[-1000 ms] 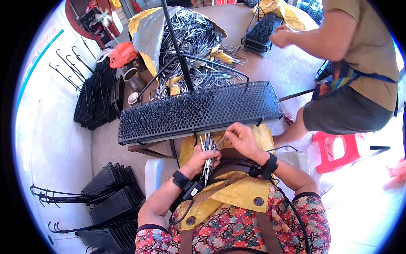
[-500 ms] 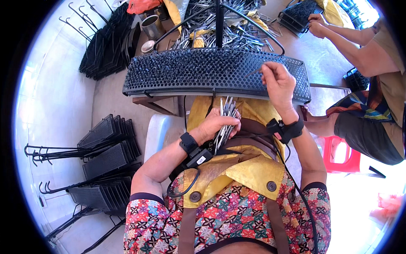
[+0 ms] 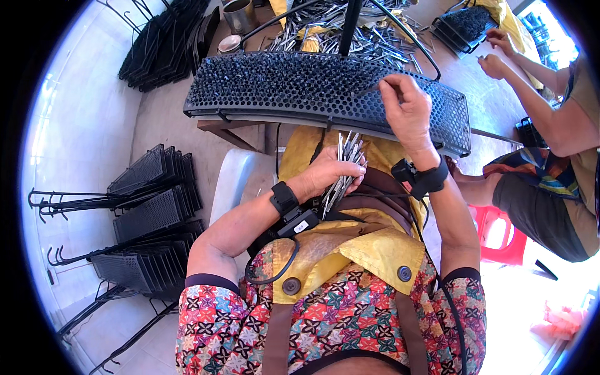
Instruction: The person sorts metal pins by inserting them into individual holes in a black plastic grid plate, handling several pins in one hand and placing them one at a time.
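Note:
My left hand (image 3: 322, 173) is closed round a bundle of thin, pointed metal strips (image 3: 344, 164), held in front of my apron. Over the right part of a long black perforated rack (image 3: 340, 103), my right hand (image 3: 409, 115) is pinched, its fingertips close to the holes. A thin metal strip (image 3: 367, 92) seems to stick out from that pinch, though it is hard to make out against the rack. Dark pieces stand thickly in the rack's left and middle holes, while the holes at its right end show bare.
Loose metal strips (image 3: 375, 44) are heaped behind the rack, by a metal cup (image 3: 240, 15) and a small round lid (image 3: 229, 44). Black hooked racks (image 3: 147, 212) stack up at left. A co-worker's hands (image 3: 497, 55) are at the upper right, near another filled rack (image 3: 462, 28).
My right hand has shifted slightly up and left along the rack, the strip in it now less visible. The whole view has tilted a little. The co-worker's hands have moved apart.

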Motion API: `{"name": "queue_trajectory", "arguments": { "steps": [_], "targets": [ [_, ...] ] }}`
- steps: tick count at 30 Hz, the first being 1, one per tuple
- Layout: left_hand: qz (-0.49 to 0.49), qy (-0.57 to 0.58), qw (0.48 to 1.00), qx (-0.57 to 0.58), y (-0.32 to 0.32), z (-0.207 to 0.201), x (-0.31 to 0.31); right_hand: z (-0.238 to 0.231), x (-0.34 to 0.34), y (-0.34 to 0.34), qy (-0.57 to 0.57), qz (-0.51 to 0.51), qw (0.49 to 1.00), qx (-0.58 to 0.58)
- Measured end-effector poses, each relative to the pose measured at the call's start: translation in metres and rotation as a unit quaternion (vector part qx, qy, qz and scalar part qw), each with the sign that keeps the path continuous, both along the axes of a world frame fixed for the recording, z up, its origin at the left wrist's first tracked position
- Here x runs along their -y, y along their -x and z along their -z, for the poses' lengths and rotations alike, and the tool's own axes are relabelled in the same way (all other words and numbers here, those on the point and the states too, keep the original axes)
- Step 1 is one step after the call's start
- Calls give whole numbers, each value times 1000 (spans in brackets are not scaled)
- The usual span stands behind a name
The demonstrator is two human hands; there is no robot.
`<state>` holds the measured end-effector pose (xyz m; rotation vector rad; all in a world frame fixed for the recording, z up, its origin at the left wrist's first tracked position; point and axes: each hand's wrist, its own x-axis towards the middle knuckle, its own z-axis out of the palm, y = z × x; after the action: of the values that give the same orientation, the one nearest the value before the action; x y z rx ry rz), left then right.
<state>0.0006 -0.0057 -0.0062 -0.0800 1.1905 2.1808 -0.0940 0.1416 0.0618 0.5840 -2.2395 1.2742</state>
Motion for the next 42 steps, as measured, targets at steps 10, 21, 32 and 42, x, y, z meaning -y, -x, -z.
{"name": "queue_trajectory", "arguments": {
  "steps": [10,21,32,42],
  "targets": [
    [-47,-12,999,18,-1,-6,-1,12,-26,-31,-5,-223,900,375],
    [-38,25,999,-4,-1,-4,1,6,-10,-17,-114,-140,970,164],
    [-28,20,999,-3,1,3,2,11,28,18,-348,-50,936,-8],
    [-41,7,999,3,0,3,1,11,32,22,-307,-56,950,-3]
  ]
}}
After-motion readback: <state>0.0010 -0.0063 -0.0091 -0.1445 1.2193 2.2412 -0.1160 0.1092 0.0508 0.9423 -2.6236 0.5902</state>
